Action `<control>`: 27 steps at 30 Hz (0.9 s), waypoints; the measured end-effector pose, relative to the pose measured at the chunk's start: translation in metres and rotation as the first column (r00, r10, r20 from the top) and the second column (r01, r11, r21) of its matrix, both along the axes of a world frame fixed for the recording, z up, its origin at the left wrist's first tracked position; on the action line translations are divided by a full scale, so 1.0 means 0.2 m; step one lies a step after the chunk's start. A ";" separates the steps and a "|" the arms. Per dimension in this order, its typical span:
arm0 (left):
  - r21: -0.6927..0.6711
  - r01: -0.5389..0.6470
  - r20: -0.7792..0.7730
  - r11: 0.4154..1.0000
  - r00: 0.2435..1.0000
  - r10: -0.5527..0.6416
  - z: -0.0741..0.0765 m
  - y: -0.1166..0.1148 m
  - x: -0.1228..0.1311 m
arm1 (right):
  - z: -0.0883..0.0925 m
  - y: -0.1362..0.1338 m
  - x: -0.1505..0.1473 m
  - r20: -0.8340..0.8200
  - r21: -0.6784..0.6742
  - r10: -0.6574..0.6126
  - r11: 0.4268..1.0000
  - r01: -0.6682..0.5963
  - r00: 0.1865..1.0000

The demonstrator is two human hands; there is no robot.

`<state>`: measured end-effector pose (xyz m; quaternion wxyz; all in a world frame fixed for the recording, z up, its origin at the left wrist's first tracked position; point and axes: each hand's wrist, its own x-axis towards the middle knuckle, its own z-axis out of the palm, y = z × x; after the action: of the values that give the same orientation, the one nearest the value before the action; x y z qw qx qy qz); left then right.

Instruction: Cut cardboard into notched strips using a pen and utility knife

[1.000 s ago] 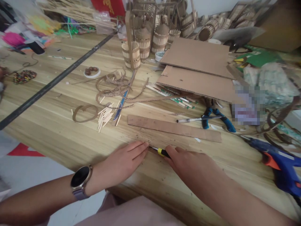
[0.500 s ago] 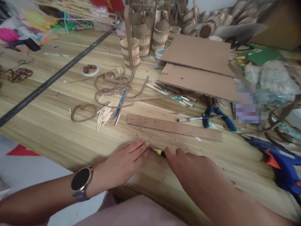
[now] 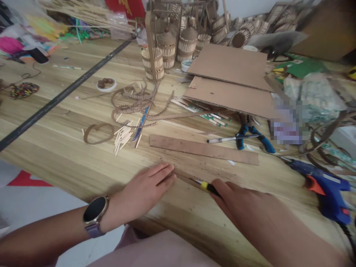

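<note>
My right hand (image 3: pixel 233 196) is closed around a craft knife (image 3: pixel 207 185) with a black and yellow handle, its blade pointing left and low over the wooden table. My left hand (image 3: pixel 150 189) lies on the table with its fingers stretched out. A thin brown line or strip runs from the left fingertips towards the blade; which it is I cannot tell. Just beyond both hands lies a flat cardboard strip (image 3: pixel 203 149). Short wooden sticks (image 3: pixel 124 138) are heaped further left, near a curled cardboard loop (image 3: pixel 97 134).
Two cardboard sheets (image 3: pixel 230 70) lie behind, with blue-handled pliers (image 3: pixel 254 136) and a pen (image 3: pixel 222 139) in front. A blue glue gun (image 3: pixel 324 187) rests at right. Small stick baskets (image 3: pixel 152 63) stand at the back. A long dark bar (image 3: pixel 66 92) crosses the left side.
My right hand has drawn the knife to the right, away from the left fingertips. The left hand has stayed almost in place. The view has shifted slightly.
</note>
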<state>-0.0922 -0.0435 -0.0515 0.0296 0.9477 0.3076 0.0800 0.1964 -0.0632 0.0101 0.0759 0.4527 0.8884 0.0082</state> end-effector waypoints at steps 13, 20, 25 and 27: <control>-0.016 -0.011 0.064 1.000 0.998 0.012 -0.01 0.00 0.01 | 0.07 0.15 -0.30 0.259 -0.256 -0.025 0.962 0.094 0.965; -0.016 -0.015 0.020 1.000 1.000 0.015 0.01 -0.01 0.01 | 0.06 0.12 -0.29 0.144 -0.091 0.020 0.996 -0.007 0.989; 0.041 -0.017 -0.035 0.999 0.999 0.018 0.04 -0.02 0.02 | 0.06 0.11 -0.29 0.085 -0.020 0.000 1.000 0.002 0.996; 0.031 -0.018 -0.061 0.999 0.998 0.020 0.05 -0.02 0.02 | 0.05 0.09 -0.24 0.090 -0.026 0.001 1.000 0.002 0.996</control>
<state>-0.0883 -0.0479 -0.0419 0.0049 0.9471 0.3161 0.0557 0.1483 -0.0452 0.0204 0.1219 0.4511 0.8840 0.0170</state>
